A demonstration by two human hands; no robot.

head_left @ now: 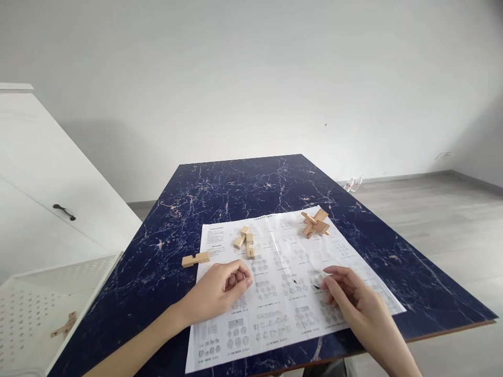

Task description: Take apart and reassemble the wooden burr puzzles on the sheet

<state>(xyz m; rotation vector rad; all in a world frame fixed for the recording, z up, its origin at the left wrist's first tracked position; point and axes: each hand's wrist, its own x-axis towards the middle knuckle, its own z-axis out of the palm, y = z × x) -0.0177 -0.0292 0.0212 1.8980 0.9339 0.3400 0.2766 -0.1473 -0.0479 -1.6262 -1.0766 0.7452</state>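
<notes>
A white cabinet [51,167], pale wall [251,78] and grey plank floor [424,209] suggest a room at home.

Sheet [275,293]: white, creased, grey diagrams + small txt, spread flat btm ctr of frame. Cluster [315,224]: pale-wood bars, interlocked, on sheet's upper R corner. Angled block [240,240] & marked block [250,245] (dark mark, near end): close together, approx mid-frame. Notched block [195,259]: lying L of ctr, R end over sheet's L edge.

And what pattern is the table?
The table is dark blue with pale veins, shown in the head view.
</notes>
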